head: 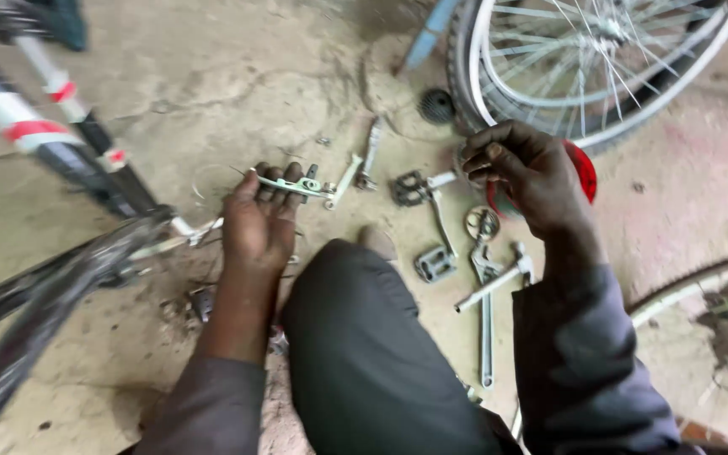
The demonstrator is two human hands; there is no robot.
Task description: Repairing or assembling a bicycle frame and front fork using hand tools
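Rough, cracked concrete floor (238, 76), stained and dusty, reddish patch at right, under flat daylight.

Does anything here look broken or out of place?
Nothing looks broken. Bike parts lie loose on the floor: pedals, a wrench, a sprocket. The left hand holds a pale green brake arm; the right hand holds something small.

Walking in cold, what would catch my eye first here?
Probably the left hand at centre, holding a pale green brake arm. To its right, the right hand is closed over a red round reflector. Between them, pedals and a long wrench lie scattered on the concrete floor.
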